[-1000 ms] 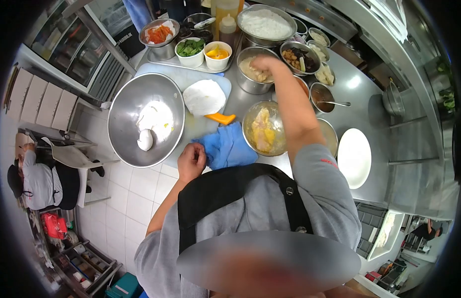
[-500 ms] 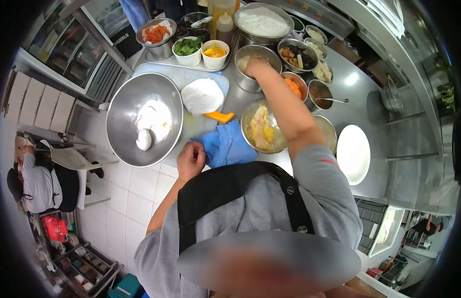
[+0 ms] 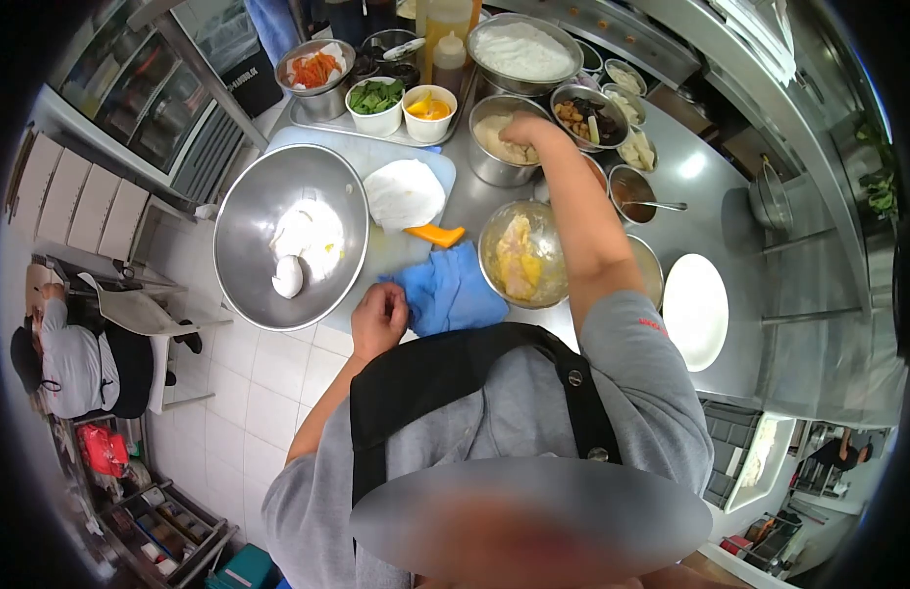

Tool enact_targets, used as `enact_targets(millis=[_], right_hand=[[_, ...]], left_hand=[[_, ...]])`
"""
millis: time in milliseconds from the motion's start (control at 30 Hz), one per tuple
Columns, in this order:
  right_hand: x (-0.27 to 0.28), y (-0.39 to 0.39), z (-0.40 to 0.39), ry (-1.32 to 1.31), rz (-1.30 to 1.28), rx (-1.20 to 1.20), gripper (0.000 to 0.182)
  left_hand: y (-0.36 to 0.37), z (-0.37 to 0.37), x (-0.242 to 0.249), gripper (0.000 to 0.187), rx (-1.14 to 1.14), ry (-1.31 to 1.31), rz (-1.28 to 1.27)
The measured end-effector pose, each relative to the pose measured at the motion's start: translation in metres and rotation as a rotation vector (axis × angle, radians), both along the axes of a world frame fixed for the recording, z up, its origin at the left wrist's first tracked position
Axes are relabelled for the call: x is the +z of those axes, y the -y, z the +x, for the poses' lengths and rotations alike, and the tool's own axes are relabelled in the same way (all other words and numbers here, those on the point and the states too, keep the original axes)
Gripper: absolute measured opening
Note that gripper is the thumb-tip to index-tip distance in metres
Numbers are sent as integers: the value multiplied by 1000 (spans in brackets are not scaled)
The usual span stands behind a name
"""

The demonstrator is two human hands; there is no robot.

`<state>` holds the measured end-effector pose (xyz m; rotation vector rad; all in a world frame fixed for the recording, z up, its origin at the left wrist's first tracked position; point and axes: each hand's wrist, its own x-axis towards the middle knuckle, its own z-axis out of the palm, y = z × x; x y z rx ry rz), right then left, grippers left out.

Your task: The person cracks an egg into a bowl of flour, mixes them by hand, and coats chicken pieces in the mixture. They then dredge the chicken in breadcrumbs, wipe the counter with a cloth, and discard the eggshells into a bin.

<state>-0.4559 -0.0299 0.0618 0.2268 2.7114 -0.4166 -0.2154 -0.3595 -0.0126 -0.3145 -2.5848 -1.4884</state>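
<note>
My right hand [image 3: 523, 130] reaches into a deep steel pot [image 3: 502, 172] of pale, crumb-like powder [image 3: 496, 135]. Its fingertips are hidden at the powder. Below that arm stands a steel bowl [image 3: 555, 265] with yellow egg-like liquid and a pale, egg-coated piece [image 3: 519, 260]. My left hand [image 3: 380, 319] is curled into a loose fist with nothing visible in it, against the edge of a crumpled blue cloth [image 3: 450, 290]. A large steel bowl [image 3: 254, 211] to the left holds white flour [image 3: 308, 231] and a smooth white egg-shaped thing [image 3: 288, 278].
An orange handle [image 3: 435, 236] sticks out beside a white round sheet [image 3: 406, 193] on the cutting board. Behind are tubs of green leaves [image 3: 374, 94] and yellow pieces [image 3: 430, 105], plus a flour bowl [image 3: 523, 49]. A white oval plate [image 3: 695, 312] lies right. Another person [image 3: 82, 358] sits far left.
My right hand has shifted slightly right and up within the pot, showing more of the pale powder. My left hand stays by the blue cloth. The view has moved slightly.
</note>
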Motion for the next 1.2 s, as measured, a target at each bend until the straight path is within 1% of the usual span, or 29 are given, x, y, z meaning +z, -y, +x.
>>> enact_targets(millis=[100,200,233,300,333,367,467,600,633,667,733,767,833,867,900,933,1000,1100,1200], right_hand=[[9,-6,-6,-123,-152,-91,51],[-9,-16,-16,-39,-490,-203,49],[-26,-8,-6,-99,-554,-190,47],[-27,-15,-10,37,-412,-222,46],[-16,-10,-8,106,-340,-232,45],[-16,-14,-13,58,-371,-143,45],[1,-17,-13,58,-694,-293,45],[-45,-18,-32,87,-229,-184,40],[-9,-4,-16,138,-204,-121,44],[-1,-1,-11,121,-308,-163,45],[9,-3,-9,81,-505,-244,49],[-6,-3,-8,32,-562,-269,50],[-34,-2,-8,107,-434,-284,49],[-37,-2,-14,133,-368,-287,49],[-37,-4,-23,116,-254,-132,49],[-31,-2,-19,77,-231,-111,47],[3,9,-11,-11,-174,-62,43],[6,16,-4,-34,-139,-49,47],[25,36,18,103,63,101,45]], left_hand=[[2,-1,-5,5,-10,-27,-12],[1,1,-6,6,-14,3,6],[1,2,-3,6,-14,21,17],[-1,-1,-1,6,-7,24,34],[-2,-2,-1,6,3,17,41],[-1,2,-1,6,10,21,43],[-1,2,-1,5,14,47,34],[-1,-2,-6,5,7,14,41],[-1,-1,-6,4,7,18,49],[1,2,-6,4,5,29,55],[1,0,-3,4,-2,30,33],[1,2,-1,4,-5,35,23],[0,5,2,4,3,26,16],[-2,2,4,4,9,10,17],[-2,0,4,4,9,5,25],[-1,3,2,4,5,11,29],[-1,1,0,4,2,-2,35],[1,3,-3,4,-6,-8,36],[1,0,-3,5,-13,14,54]])
